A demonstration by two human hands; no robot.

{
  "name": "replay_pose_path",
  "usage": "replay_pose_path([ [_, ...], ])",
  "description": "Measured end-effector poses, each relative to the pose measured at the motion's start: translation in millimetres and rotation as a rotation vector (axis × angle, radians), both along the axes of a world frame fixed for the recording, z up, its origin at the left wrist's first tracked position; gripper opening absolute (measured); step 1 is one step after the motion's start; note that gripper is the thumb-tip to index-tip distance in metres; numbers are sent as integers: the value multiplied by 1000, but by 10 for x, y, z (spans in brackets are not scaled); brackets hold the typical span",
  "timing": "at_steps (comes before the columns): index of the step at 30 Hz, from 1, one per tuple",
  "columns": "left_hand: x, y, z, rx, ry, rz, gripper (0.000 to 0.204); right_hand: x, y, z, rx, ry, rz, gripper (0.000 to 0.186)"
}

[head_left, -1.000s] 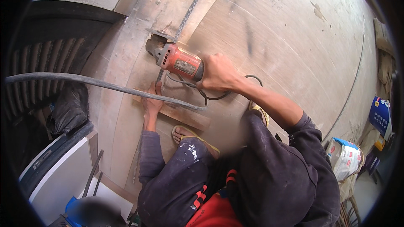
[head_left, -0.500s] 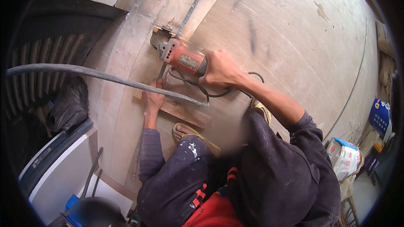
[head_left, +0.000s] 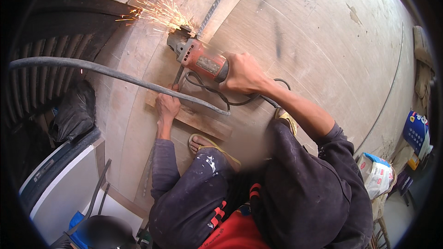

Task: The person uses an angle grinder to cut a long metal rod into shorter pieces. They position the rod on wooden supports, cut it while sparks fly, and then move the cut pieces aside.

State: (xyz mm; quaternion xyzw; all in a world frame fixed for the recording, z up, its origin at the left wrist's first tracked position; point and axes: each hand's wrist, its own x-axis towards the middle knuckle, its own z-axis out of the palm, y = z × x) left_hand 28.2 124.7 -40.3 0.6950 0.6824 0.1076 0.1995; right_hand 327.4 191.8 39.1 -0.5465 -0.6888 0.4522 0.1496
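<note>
My right hand [head_left: 247,74] is wrapped round the rear of a red angle grinder [head_left: 198,57]. The disc at its head meets a ribbed steel rebar [head_left: 217,7], and orange sparks [head_left: 164,14] spray away to the upper left. On the near side of the grinder, my left hand [head_left: 167,105] is closed on the rebar's near length, just above a wooden board [head_left: 198,123] on the floor. A dark power cord [head_left: 244,103] loops beside the grinder. The contact point itself is partly hidden behind the grinder head.
A long grey curved rod [head_left: 115,82] crosses from the left over my left hand. Further left are a dark slatted panel [head_left: 50,69] and a black plastic bag [head_left: 76,115]. A white sack [head_left: 377,173] stands at the right. My sandalled foot [head_left: 205,145] is close to the board.
Sparks now fly from the disc, where none showed before. The grinder head has shifted very slightly against the rebar; both hands keep their holds.
</note>
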Motion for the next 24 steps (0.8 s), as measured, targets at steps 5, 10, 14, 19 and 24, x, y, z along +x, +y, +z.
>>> replay_pose_path([
  [5,7,10,14,-29,-29,14,33,-8,14,21,-42,-49,12,50],
  [10,41,27,66,-32,-22,21,34,-5,17,47,-59,-52,8,49],
  [14,33,18,55,-20,-11,25,35,-10,11,67,-62,-31,-3,49],
  [19,15,20,28,4,6,-10,34,-1,9,-17,-9,-14,11,55],
  [24,50,31,80,13,-15,-2,32,-12,21,21,-68,-66,13,50],
])
